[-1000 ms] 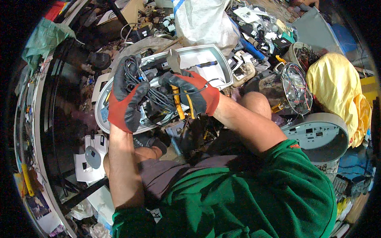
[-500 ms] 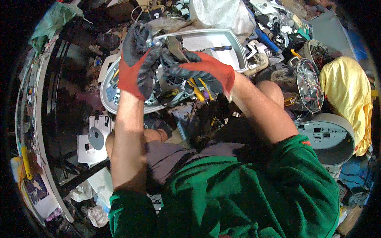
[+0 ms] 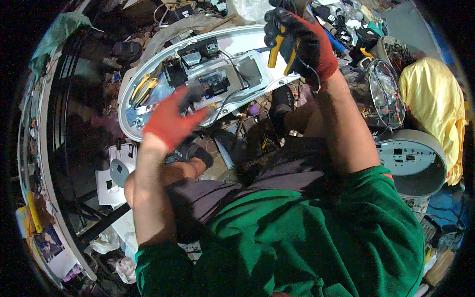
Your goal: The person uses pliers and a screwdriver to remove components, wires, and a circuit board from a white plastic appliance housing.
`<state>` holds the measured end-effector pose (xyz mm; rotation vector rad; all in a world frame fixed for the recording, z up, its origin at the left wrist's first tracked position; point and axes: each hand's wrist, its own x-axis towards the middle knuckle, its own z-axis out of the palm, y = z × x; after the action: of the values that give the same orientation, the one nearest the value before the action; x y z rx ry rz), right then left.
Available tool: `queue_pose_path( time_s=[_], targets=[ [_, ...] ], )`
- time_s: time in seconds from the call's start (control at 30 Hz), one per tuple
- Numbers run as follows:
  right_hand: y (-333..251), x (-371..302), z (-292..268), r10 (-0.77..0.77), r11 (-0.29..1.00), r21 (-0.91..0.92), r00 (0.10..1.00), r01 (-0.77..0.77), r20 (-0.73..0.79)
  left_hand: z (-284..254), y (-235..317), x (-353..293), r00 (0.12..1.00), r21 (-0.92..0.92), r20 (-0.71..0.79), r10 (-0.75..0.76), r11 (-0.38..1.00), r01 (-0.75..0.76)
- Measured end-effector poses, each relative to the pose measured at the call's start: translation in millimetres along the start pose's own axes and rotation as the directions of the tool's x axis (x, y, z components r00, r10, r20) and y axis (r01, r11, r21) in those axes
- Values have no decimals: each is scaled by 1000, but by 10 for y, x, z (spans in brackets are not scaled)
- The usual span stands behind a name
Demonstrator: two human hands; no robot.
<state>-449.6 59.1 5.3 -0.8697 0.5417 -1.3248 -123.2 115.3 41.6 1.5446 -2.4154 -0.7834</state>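
My right hand [image 3: 307,47], in a red and black work glove, is raised over the right end of a long oval white-grey housing [image 3: 129,126]. It is closed round yellow-handled pliers [image 3: 275,52], whose handles poke out below the fingers; the jaws cannot be made out. My left hand [image 3: 173,119], gloved alike and blurred by motion, hovers above the housing's near left edge, its thumb spread from the fingers. Beyond it, inside the housing, lie black electronic modules [image 3: 198,53] and a dark cable [image 3: 241,74]. A second yellow-handled hand tool [image 3: 144,90] lies at the housing's left end.
Right of my knee stand a round grey housing [image 3: 415,166], a bundle of coloured wires [image 3: 387,94] and a yellow sack [image 3: 430,109]. A dark framed panel [image 3: 74,123] stretches along the left. Mixed scrap covers the ground beyond the housing.
My hands have moved apart from over the housing: the right went right and up with the pliers, the left down toward me. The black modules inside are now uncovered.
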Motion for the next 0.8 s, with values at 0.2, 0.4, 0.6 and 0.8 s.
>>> queue_pose_path(
  time_s=[0.2, 0.4, 0.6, 0.8],
  targets=[
    [5, 30, 72, -15, 986, -166, 1000, 16, 9, 205, -119, 13, 958, 37, 270, -100, 995, 93],
    [89, 40, 245, -80, 982, -173, 996, 74, -28, -538, -162, -58, 849, -715, -468, -245, 669, -202],
    [208, 163, 406, -51, 989, -148, 986, 28, -158, -1267, 93, 68, 789, -763, -589, -178, 446, -468],
    [306, 186, 649, -220, 921, -384, 892, 57, -394, -1432, 365, 179, 686, -598, -723, -84, 574, -560]
  ],
)
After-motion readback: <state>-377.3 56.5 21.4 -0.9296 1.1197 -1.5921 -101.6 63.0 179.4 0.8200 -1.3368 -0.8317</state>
